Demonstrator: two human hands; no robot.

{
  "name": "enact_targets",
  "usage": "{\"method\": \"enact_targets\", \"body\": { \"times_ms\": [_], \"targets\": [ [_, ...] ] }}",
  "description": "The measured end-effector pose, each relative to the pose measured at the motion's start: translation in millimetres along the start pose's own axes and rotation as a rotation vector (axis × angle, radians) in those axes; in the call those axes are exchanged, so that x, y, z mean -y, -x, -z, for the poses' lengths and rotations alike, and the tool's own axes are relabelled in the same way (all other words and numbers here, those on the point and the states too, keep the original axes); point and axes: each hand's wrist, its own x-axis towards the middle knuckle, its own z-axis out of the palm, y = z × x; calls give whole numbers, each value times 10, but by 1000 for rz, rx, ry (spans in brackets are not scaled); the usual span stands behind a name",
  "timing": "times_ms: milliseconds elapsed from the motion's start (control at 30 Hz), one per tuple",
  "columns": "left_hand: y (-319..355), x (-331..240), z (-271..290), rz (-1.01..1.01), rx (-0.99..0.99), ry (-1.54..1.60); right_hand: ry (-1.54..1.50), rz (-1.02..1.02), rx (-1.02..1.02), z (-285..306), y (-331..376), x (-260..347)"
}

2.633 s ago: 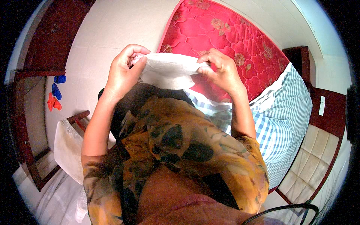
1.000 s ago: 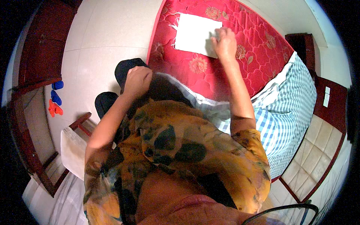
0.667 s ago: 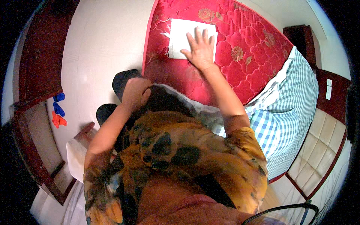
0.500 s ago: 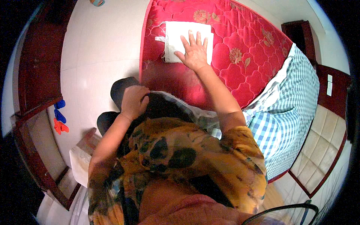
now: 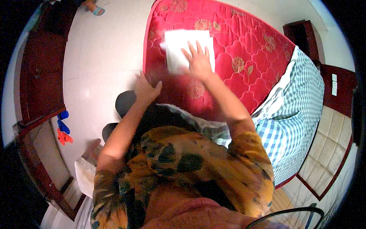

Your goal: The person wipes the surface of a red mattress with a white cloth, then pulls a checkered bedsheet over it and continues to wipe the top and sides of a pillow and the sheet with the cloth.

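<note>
Head view: the left hand (image 5: 147, 91), thumb parted, has advanced toward the white cloth (image 5: 177, 49); the right hand (image 5: 199, 63) spreads over it (neither pinching anything). Flattening seems unfinished.

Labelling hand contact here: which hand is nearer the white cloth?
Right. The right hand is spread over the right part of the cloth; the left hand is apart from it, leftward and closer to the body, by the mattress edge.
</note>
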Motion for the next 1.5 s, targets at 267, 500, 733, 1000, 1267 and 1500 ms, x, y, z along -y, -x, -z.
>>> {"method": "enact_targets", "body": {
  "times_ms": [267,500,733,1000,1267,1500],
  "targets": [
    [-137,183,-353,104,192,189,-99,-5,169,190,786,249],
    [-110,184,-299,43,247,289,40,-183,-186,-210,-679,-782],
    [-125,195,-375,85,280,243,80,-271,-144,-458,-2320,-422],
    [-104,275,-343,17,248,333,160,-125,-96,-435,-2398,-496],
    [-123,182,-285,69,315,340,-8,-977,-135,-302,-1566,-2037],
    [-163,242,-353,16,310,357,-12,-873,-217,-564,-1655,-1514]
  ]
}}
